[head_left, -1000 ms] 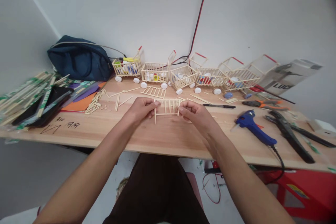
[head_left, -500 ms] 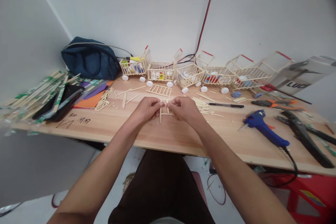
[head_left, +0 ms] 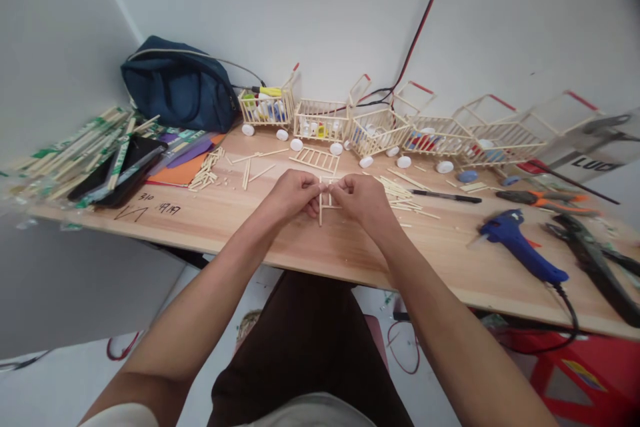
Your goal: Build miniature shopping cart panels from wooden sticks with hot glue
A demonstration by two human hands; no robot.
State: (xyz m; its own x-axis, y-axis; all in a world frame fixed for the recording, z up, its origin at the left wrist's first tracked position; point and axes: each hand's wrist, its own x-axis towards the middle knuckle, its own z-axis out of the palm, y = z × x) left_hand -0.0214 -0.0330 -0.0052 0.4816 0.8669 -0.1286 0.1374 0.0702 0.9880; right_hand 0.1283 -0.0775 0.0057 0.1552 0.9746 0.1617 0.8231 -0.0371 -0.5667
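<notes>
Just above the table's middle, a small frame of thin wooden sticks (head_left: pixel 321 215) is held between my two hands. My left hand (head_left: pixel 300 193) is closed with its fingertips pinching the frame's left stick. Opposite it, my right hand (head_left: pixel 359 197) pinches the frame's right part, partly covering it. The fingertips of both hands nearly meet at the frame's upper end. A flat ladder-like stick panel (head_left: pixel 316 159) lies right behind my hands. Loose cut sticks (head_left: pixel 397 193) are scattered beside my right hand.
Several miniature stick shopping carts (head_left: pixel 323 121) line the wall. On the left are a blue bag (head_left: pixel 180 90), wrapped chopsticks (head_left: pixel 83 153) and a pile of short sticks (head_left: pixel 206 170). A pen (head_left: pixel 445 196), orange-handled pliers (head_left: pixel 547 199) and a blue glue gun (head_left: pixel 525 247) lie to the right.
The camera view has shifted, so the table and carts appear further right and slightly higher. Both hands keep their pinch on the stick frame, with little other visible change.
</notes>
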